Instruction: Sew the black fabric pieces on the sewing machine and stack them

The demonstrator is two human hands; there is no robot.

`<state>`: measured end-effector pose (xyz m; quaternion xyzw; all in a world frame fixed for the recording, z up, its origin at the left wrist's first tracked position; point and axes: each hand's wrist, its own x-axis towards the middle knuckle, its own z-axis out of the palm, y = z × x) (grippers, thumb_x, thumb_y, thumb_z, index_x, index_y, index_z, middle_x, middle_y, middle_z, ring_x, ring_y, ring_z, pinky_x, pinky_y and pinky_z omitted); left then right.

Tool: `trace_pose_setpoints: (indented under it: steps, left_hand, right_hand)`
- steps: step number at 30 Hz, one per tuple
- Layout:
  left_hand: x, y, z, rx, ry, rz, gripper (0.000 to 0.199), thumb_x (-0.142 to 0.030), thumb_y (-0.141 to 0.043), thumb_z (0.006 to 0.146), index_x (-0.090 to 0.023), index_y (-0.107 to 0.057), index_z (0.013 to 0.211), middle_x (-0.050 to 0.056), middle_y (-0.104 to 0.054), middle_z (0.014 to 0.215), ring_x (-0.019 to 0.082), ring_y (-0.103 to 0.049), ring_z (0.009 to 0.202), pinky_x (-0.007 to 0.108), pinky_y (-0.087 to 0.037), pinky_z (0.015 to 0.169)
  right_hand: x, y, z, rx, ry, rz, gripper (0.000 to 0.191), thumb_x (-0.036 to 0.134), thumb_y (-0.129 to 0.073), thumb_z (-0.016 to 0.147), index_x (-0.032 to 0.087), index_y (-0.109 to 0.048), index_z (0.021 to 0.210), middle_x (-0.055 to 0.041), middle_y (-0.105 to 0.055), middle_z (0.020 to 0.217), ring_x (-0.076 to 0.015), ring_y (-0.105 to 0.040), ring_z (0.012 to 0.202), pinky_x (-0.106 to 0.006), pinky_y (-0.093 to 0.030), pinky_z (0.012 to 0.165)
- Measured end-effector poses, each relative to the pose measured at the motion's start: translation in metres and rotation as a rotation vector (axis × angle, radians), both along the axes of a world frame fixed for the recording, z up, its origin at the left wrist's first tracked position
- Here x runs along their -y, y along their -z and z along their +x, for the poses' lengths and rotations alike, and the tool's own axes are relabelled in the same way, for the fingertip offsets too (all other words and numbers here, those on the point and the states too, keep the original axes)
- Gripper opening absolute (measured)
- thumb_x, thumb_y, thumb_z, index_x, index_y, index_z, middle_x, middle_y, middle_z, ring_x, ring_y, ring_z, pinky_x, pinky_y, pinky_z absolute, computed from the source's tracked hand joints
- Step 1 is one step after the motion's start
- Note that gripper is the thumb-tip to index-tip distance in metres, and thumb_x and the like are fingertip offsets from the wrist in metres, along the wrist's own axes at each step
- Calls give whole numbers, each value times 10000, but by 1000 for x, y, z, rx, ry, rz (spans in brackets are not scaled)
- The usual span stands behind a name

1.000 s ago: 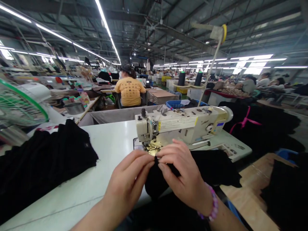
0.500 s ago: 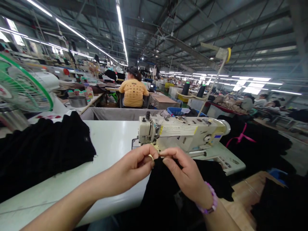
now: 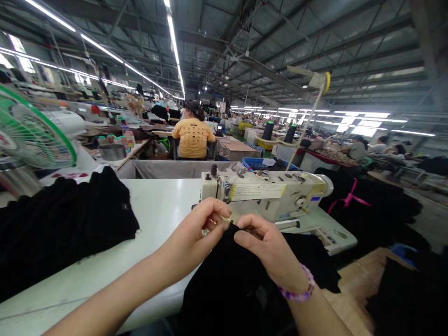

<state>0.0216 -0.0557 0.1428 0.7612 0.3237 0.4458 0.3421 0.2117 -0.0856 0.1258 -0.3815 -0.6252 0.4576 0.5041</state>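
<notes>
Black fabric (image 3: 231,275) hangs from both hands in front of the sewing machine (image 3: 259,193). My left hand (image 3: 201,228) pinches its upper edge between thumb and fingers. Close beside it, my right hand (image 3: 261,242) grips the same edge, thumb on the near side, a purple bead bracelet on that wrist. The fingertips nearly meet, just in front of the machine's head. The machine's needle and presser foot are hidden behind the hands. More black cloth lies to the right of my right hand, on the table's edge.
A pile of black fabric pieces (image 3: 70,224) covers the table's left part. A green fan (image 3: 38,130) stands behind it. On the right lies a dark fabric stack with a pink tie (image 3: 350,199). A person in a yellow shirt (image 3: 193,137) sits ahead, near a blue basket (image 3: 255,163).
My left fingers have shifted slightly up along the fabric edge, and the right hand has moved a little left. The hanging fabric spreads wider to the left.
</notes>
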Motion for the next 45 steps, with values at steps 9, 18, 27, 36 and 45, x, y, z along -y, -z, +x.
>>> trace_pose_setpoints:
  steps: [9, 18, 27, 36, 45]
  left_hand:
    - [29, 17, 1, -14, -304, 360, 136, -220, -679, 858, -267, -776, 942, 19, -772, 917, 171, -730, 835, 263, -599, 789]
    - [26, 12, 1, -29, -288, 334, 114, -216, -671, 854, -257, -778, 851, 23, -761, 848, 167, -721, 768, 258, -607, 714]
    - [23, 1, -14, -46, -306, 297, 76, -233, -664, 842, -233, -701, 776, 3, -726, 805, 151, -684, 753, 230, -558, 679]
    - [22, 5, -31, -78, -397, 130, 168, -387, -622, 876, -223, -657, 867, -21, -687, 698, 136, -651, 608, 205, -522, 555]
    - [21, 18, -32, -79, -753, 376, 232, -427, -569, 898, -212, -605, 981, 31, -625, 864, 197, -633, 760, 336, -517, 730]
  right_hand:
    - [7, 9, -8, 187, 262, 384, 44, 254, -657, 898, 222, -661, 868, 5, -673, 845, -148, -623, 799, -257, -510, 771]
    - [11, 7, -10, 236, 195, 458, 54, 214, -604, 943, 220, -653, 921, -10, -686, 909, -157, -646, 875, -277, -497, 825]
    - [3, 4, 2, 448, 190, 535, 104, 282, -722, 893, 208, -672, 842, -36, -660, 957, -188, -618, 946, -345, -463, 884]
    - [8, -8, 28, 426, -68, 458, 89, 145, -701, 880, 214, -644, 886, -69, -622, 1231, -200, -601, 1169, -374, -464, 1034]
    - [4, -9, 22, 537, 93, 487, 170, 317, -759, 864, 179, -666, 832, -53, -716, 1013, -200, -646, 988, -353, -489, 945]
